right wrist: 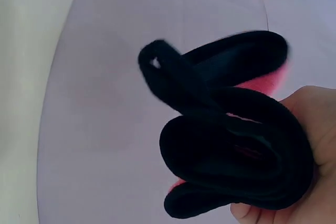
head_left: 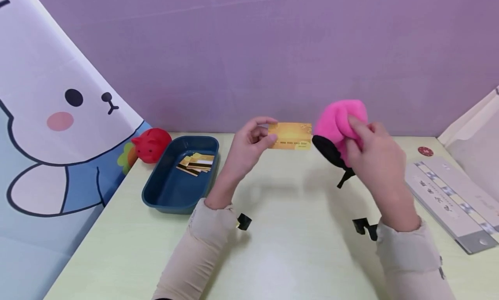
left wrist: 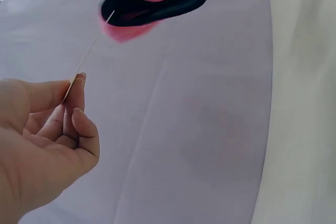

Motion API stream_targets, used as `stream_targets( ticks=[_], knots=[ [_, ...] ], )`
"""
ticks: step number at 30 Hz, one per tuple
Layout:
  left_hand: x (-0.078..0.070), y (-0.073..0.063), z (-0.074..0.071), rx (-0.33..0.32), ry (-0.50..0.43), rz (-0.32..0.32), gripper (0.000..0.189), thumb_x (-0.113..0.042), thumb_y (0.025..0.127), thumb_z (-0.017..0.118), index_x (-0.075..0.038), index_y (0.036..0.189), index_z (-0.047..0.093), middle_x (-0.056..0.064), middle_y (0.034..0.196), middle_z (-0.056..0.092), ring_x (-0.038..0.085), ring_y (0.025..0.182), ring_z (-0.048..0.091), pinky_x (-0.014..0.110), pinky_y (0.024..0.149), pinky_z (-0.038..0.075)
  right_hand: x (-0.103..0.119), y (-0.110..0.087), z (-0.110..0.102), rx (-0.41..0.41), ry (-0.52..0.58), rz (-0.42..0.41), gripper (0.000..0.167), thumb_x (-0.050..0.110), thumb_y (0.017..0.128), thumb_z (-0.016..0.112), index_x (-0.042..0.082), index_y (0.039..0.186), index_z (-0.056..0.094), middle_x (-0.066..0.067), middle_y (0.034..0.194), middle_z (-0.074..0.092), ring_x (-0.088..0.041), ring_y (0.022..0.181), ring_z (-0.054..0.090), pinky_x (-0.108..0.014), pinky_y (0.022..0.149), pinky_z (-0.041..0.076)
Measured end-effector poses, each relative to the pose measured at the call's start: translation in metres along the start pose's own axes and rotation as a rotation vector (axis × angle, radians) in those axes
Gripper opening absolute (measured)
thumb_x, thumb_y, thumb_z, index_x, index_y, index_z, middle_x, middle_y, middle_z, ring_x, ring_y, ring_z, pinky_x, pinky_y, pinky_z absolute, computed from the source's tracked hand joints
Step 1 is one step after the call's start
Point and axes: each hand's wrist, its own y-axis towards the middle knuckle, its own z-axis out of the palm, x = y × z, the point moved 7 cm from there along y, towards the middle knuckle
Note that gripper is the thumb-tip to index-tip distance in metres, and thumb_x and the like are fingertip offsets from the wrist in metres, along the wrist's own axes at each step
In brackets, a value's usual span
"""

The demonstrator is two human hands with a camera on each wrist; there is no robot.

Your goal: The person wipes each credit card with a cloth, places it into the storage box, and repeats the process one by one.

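My left hand (head_left: 249, 144) pinches a gold bank card (head_left: 290, 136) by its left end between thumb and fingers, above the table. To its right, my right hand (head_left: 376, 159) grips a bunched pink plush cloth piece (head_left: 337, 122) with thick black edging and a black strap (head_left: 345, 177). In the left wrist view the card appears edge-on as a thin line, its far end overlapping the cloth's black edging (left wrist: 157, 11). The right wrist view looks onto dark folds (right wrist: 226, 145) of the piece, with a looped black strap (right wrist: 168, 72) sticking out.
A dark blue tray (head_left: 173, 196) holding several gold cards (head_left: 199, 162) stands at the left. Behind it sits a red piggy bank (head_left: 153, 145). On the right lie a flat grey box (head_left: 436, 200) and a small red chip (head_left: 426, 151). A purple backdrop (head_left: 234, 61) rises behind the table.
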Motion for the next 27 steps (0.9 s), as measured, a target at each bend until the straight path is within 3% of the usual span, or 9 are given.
stream_targets(
  ticks=[6,9,11,13,15,17,19,23,27],
  knots=[
    [0.003,0.0,-0.004,0.092,0.094,-0.044,0.039,-0.012,0.097,0.067,-0.011,0.135,0.063,0.004,0.131,0.062,0.025,0.105,0.058,0.027,0.081,0.048,-0.009,0.0,-0.015,-0.111,0.032,0.012,0.04,0.019,0.095,0.058,0.016,0.134,0.065,-0.025,0.1,0.061,-0.044,0.08,0.058,-0.057,0.061,0.037],
    [0.004,0.002,-0.004,0.12,0.168,-0.025,0.047,-0.009,0.095,0.067,-0.014,0.141,0.058,0.003,0.14,0.058,0.02,0.114,0.057,0.03,0.089,0.049,-0.008,0.0,-0.021,-0.153,0.054,0.009,0.04,0.017,0.094,0.059,0.017,0.133,0.066,-0.025,0.101,0.062,-0.045,0.084,0.059,-0.058,0.063,0.035],
    [0.005,0.003,-0.004,0.094,0.228,-0.006,0.04,-0.011,0.096,0.067,-0.014,0.135,0.063,0.003,0.131,0.065,0.017,0.108,0.061,0.029,0.086,0.05,-0.007,-0.001,-0.024,-0.161,0.062,0.014,0.04,0.017,0.094,0.059,0.018,0.134,0.065,-0.026,0.101,0.062,-0.044,0.086,0.059,-0.058,0.063,0.035],
    [0.005,0.003,-0.005,0.044,0.266,-0.001,0.028,-0.016,0.097,0.067,-0.012,0.124,0.07,0.004,0.108,0.072,0.016,0.093,0.065,0.028,0.077,0.052,-0.007,-0.001,-0.025,-0.157,0.071,0.022,0.041,0.017,0.095,0.058,0.019,0.135,0.065,-0.025,0.101,0.062,-0.043,0.088,0.058,-0.057,0.063,0.034],
    [0.006,0.002,-0.006,0.001,0.289,-0.014,0.021,-0.022,0.097,0.068,-0.012,0.114,0.075,0.005,0.084,0.069,0.017,0.075,0.062,0.026,0.066,0.048,-0.005,-0.002,-0.027,-0.155,0.077,0.026,0.041,0.017,0.095,0.058,0.019,0.135,0.064,-0.025,0.101,0.061,-0.042,0.089,0.057,-0.056,0.063,0.034],
    [0.008,0.001,-0.007,-0.032,0.296,-0.038,0.02,-0.025,0.096,0.069,-0.01,0.108,0.077,0.004,0.073,0.06,0.018,0.068,0.055,0.026,0.06,0.042,-0.004,-0.003,-0.028,-0.152,0.077,0.025,0.041,0.017,0.095,0.059,0.019,0.135,0.064,-0.024,0.1,0.061,-0.04,0.089,0.057,-0.055,0.062,0.033],
    [0.01,0.0,-0.008,-0.057,0.313,-0.05,0.022,-0.027,0.094,0.071,-0.009,0.105,0.078,0.004,0.075,0.056,0.02,0.07,0.052,0.026,0.061,0.04,-0.002,-0.004,-0.029,-0.158,0.081,0.016,0.04,0.017,0.095,0.059,0.019,0.135,0.065,-0.024,0.099,0.061,-0.039,0.089,0.057,-0.054,0.062,0.033],
    [0.011,0.001,-0.005,-0.081,0.331,-0.036,0.023,-0.025,0.096,0.069,-0.005,0.105,0.077,0.007,0.091,0.065,0.02,0.085,0.059,0.024,0.071,0.046,0.004,-0.004,-0.029,-0.18,0.094,-0.016,0.039,0.016,0.094,0.06,0.018,0.133,0.066,-0.025,0.097,0.061,-0.04,0.086,0.056,-0.053,0.06,0.032],
    [0.013,0.001,0.001,-0.106,0.294,-0.016,0.023,-0.019,0.096,0.068,-0.003,0.111,0.074,0.012,0.093,0.069,0.021,0.08,0.059,0.023,0.068,0.046,0.019,-0.007,-0.027,-0.182,0.104,-0.07,0.038,0.015,0.094,0.061,0.017,0.132,0.067,-0.024,0.096,0.061,-0.04,0.079,0.057,-0.053,0.057,0.035]
  ],
)
